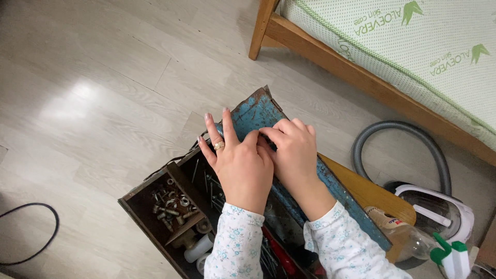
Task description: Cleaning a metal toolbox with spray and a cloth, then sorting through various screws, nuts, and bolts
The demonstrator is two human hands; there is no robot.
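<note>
Both hands rest on the raised blue lid (258,116) of a rusty metal toolbox (170,217) on the floor: left hand (238,165) flat, fingers spread; right hand (292,150) pinching its edge. The lid looks stiff, heavy and sharp-cornered, best held along the folded rim.

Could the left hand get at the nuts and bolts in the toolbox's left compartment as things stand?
Probably yes. The left hand rests on the blue lid right beside the compartment, and the nuts and bolts lie uncovered in the open toolbox, with nothing across the way.
</note>
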